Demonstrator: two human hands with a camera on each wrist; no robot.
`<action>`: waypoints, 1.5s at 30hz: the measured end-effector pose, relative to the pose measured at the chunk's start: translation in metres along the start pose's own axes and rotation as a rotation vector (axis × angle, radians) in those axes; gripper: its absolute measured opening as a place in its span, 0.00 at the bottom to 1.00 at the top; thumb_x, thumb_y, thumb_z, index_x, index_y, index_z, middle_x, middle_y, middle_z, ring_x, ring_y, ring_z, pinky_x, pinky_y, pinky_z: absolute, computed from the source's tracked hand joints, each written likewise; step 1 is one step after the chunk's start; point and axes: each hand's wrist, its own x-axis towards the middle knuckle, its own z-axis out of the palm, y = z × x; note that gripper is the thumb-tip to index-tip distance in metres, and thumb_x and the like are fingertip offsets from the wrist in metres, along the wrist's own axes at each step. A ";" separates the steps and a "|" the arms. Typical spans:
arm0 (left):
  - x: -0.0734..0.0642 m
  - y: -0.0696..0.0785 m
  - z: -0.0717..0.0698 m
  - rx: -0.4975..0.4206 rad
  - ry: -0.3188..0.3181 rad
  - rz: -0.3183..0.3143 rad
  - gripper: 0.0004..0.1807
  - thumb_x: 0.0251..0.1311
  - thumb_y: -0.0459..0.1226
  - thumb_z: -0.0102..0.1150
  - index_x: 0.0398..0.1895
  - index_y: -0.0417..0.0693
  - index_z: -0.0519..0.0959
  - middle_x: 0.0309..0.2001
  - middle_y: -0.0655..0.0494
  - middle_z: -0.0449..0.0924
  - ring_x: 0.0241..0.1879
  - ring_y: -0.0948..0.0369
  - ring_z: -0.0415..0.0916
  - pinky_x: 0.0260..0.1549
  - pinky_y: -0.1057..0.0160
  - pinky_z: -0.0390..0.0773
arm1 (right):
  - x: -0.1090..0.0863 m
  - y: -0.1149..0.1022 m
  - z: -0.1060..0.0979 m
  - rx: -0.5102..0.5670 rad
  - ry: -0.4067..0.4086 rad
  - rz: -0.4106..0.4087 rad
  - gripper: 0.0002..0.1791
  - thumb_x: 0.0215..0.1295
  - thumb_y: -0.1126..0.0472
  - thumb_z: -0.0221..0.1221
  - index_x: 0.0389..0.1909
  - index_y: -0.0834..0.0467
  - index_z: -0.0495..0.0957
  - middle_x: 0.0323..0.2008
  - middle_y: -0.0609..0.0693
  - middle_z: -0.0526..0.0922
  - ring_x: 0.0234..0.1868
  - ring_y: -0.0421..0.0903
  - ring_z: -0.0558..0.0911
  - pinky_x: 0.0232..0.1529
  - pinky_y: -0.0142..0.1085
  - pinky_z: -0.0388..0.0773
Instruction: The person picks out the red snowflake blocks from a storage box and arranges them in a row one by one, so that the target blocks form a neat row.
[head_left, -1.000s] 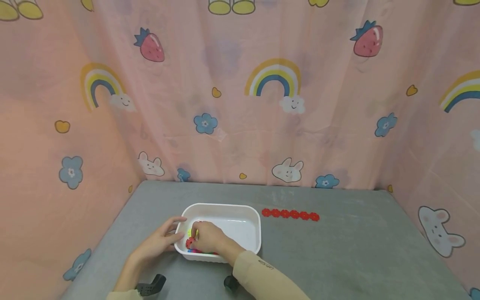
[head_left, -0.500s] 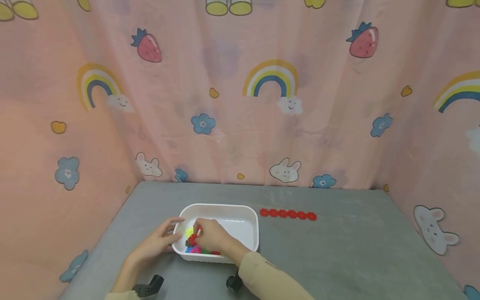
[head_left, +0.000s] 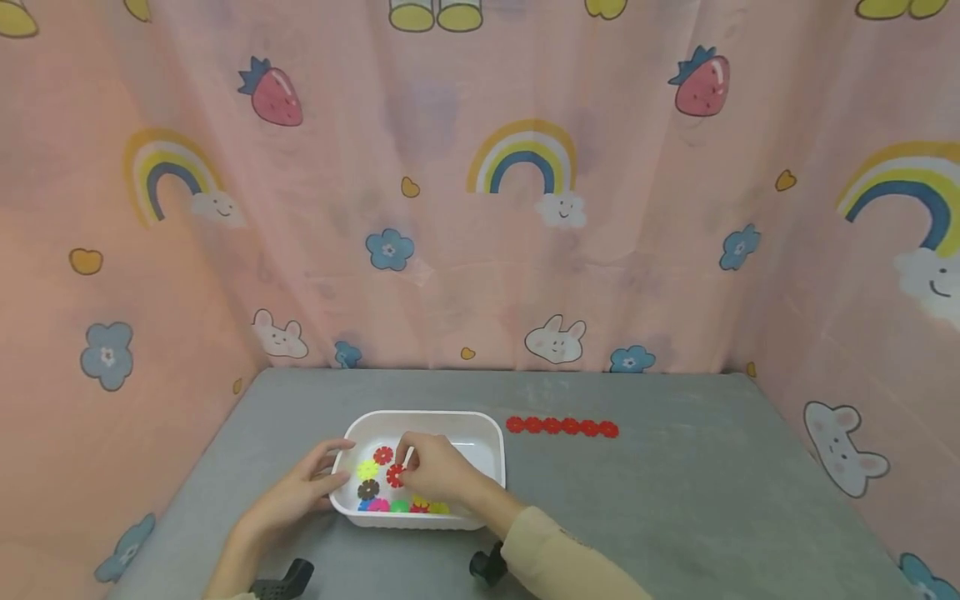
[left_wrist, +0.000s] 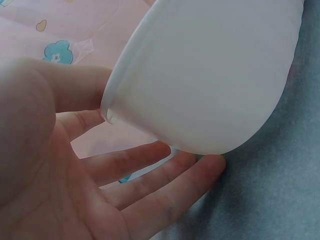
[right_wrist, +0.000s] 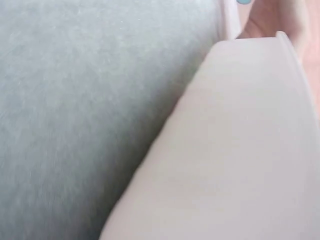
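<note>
A white plastic tray (head_left: 491, 467) stands on the table, holding several flower-shaped notched discs. My left hand (head_left: 296, 483) holds the tray at its left end; in the left wrist view, thumb and fingers (left_wrist: 172, 200) lie at the rim and outer wall. Inside the tray, my right hand (head_left: 435, 467) pinches a red notched disc (head_left: 395, 476) at its edge. Another red disc (head_left: 383, 456), a yellow disc (head_left: 367, 470) and a dark brown disc (head_left: 368, 489) lie left of it. The tray's outer wall (right_wrist: 225, 150) fills much of the right wrist view, hiding the right fingers.
A straight row of red discs (head_left: 562, 426) lies on the grey table (head_left: 675, 500) right of the tray. Blue, pink (head_left: 379, 505), green (head_left: 400, 506) and more discs lie along the tray's near wall. A patterned pink curtain (head_left: 480, 283) hangs behind.
My right hand has shifted slightly back from the tray's left end, with a red disc at its fingertips, uncovering more discs. The left hand stays on the tray. The head view has turned slightly right.
</note>
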 end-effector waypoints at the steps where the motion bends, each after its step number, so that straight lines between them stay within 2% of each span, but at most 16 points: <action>1: 0.000 0.000 0.000 0.002 0.000 -0.002 0.29 0.74 0.41 0.56 0.74 0.47 0.62 0.73 0.26 0.55 0.66 0.37 0.67 0.51 0.47 0.82 | -0.002 0.000 -0.003 -0.001 0.001 -0.005 0.09 0.63 0.67 0.66 0.37 0.51 0.77 0.26 0.44 0.76 0.26 0.41 0.75 0.25 0.30 0.73; 9: 0.000 0.001 0.001 -0.006 0.050 -0.036 0.28 0.72 0.40 0.58 0.72 0.49 0.65 0.73 0.29 0.58 0.66 0.38 0.68 0.51 0.47 0.82 | -0.015 0.001 -0.021 0.006 0.042 -0.051 0.08 0.65 0.65 0.66 0.38 0.51 0.78 0.27 0.44 0.77 0.26 0.40 0.75 0.26 0.30 0.75; 18: 0.001 0.002 0.002 -0.005 0.051 -0.041 0.28 0.72 0.41 0.59 0.72 0.49 0.65 0.73 0.29 0.57 0.67 0.38 0.67 0.52 0.47 0.81 | -0.031 0.007 -0.040 -0.039 0.120 -0.098 0.08 0.63 0.66 0.66 0.37 0.53 0.78 0.26 0.42 0.76 0.27 0.40 0.75 0.26 0.30 0.76; 26: 0.000 0.001 0.002 -0.018 0.050 -0.045 0.29 0.72 0.41 0.59 0.72 0.48 0.65 0.73 0.30 0.58 0.65 0.40 0.70 0.52 0.47 0.81 | -0.042 0.016 -0.057 0.037 0.151 -0.131 0.07 0.61 0.69 0.66 0.36 0.57 0.78 0.26 0.45 0.77 0.28 0.42 0.76 0.26 0.32 0.77; 30: 0.001 0.000 0.001 -0.016 0.048 -0.045 0.29 0.71 0.42 0.59 0.72 0.49 0.65 0.73 0.31 0.59 0.65 0.41 0.70 0.52 0.47 0.81 | -0.047 0.024 -0.069 0.070 0.165 -0.101 0.07 0.60 0.69 0.66 0.37 0.58 0.79 0.27 0.46 0.78 0.28 0.44 0.76 0.26 0.32 0.78; 39: 0.002 -0.001 0.000 -0.015 0.041 -0.031 0.29 0.72 0.42 0.59 0.73 0.49 0.65 0.73 0.31 0.59 0.65 0.41 0.70 0.52 0.47 0.82 | -0.057 0.047 -0.090 0.061 0.216 -0.053 0.07 0.60 0.67 0.67 0.37 0.56 0.80 0.27 0.46 0.78 0.28 0.45 0.76 0.26 0.33 0.79; 45: 0.003 -0.001 0.000 -0.008 0.032 -0.025 0.28 0.73 0.41 0.58 0.73 0.48 0.63 0.72 0.30 0.58 0.64 0.41 0.70 0.51 0.47 0.82 | -0.063 0.067 -0.106 0.034 0.223 -0.064 0.08 0.61 0.68 0.66 0.39 0.57 0.80 0.29 0.46 0.78 0.30 0.45 0.76 0.28 0.34 0.79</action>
